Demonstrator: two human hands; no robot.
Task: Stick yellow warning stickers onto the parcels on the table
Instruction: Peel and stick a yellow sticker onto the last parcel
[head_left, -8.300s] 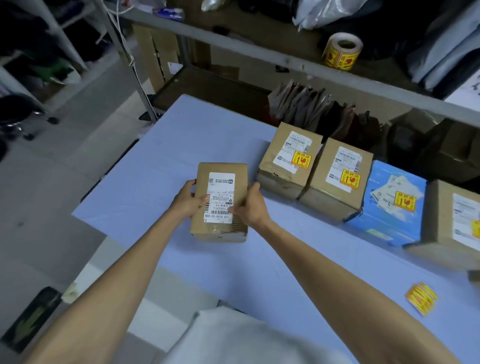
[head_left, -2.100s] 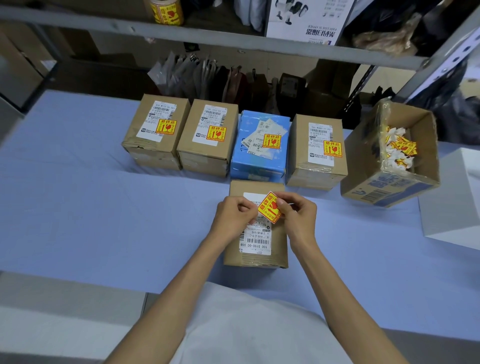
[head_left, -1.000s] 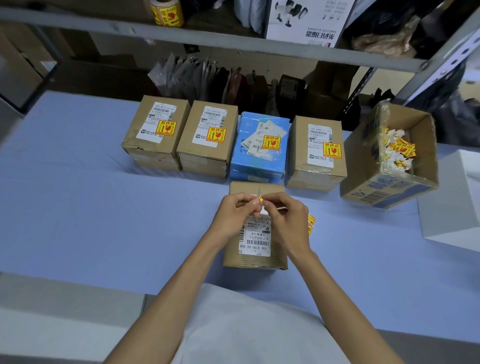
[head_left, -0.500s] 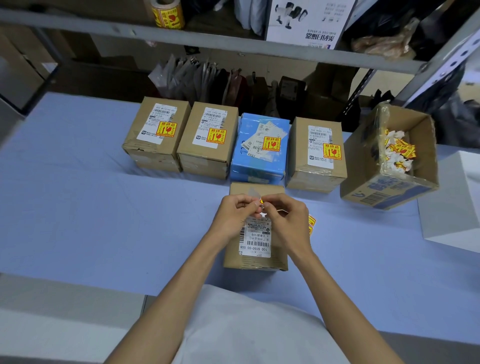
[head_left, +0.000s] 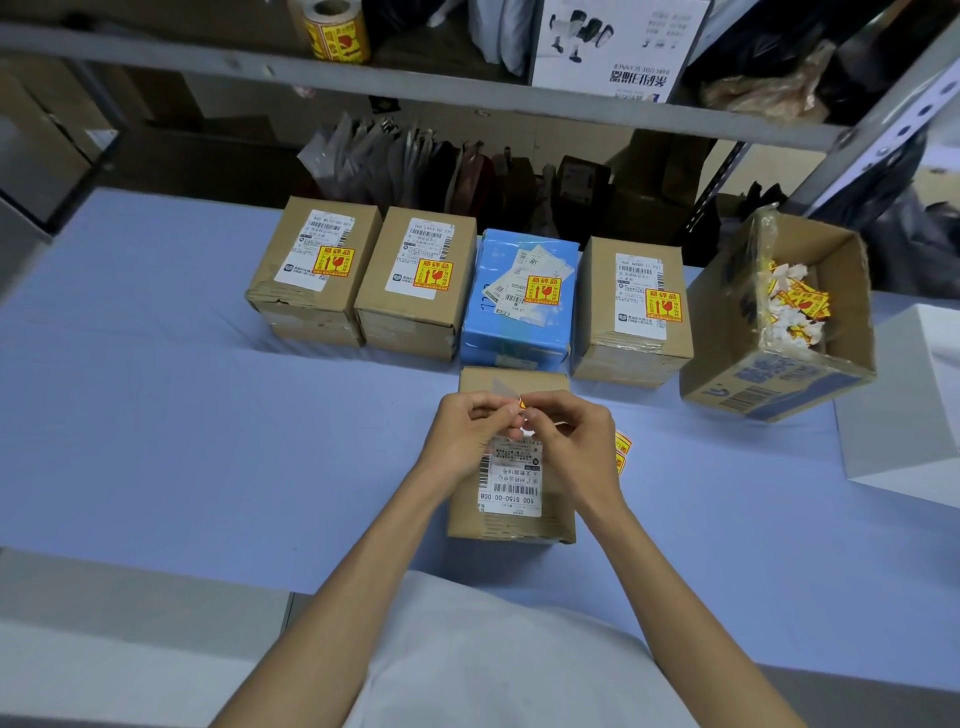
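A brown parcel (head_left: 511, 522) with a white shipping label lies in front of me on the blue table (head_left: 208, 441). Above it, my left hand (head_left: 470, 434) and my right hand (head_left: 571, 444) pinch a yellow sticker (head_left: 521, 403) between their fingertips; only a small corner of it shows. A strip of yellow stickers (head_left: 622, 451) peeks out on the table behind my right hand. Behind stand three brown parcels (head_left: 317, 270) (head_left: 418, 283) (head_left: 631, 306) and a blue parcel (head_left: 522, 299), each bearing a yellow sticker.
An open cardboard box (head_left: 779, 379) with crumpled sticker backings sits at the right. A white box (head_left: 909, 400) lies at the far right edge. A sticker roll (head_left: 335, 31) stands on the metal shelf above; bags and boxes fill the shelf behind the table.
Two seconds ago the sticker was held flat and face up over the parcel. Now both hands have closed around it and hide nearly all of it. The parcel has not moved.
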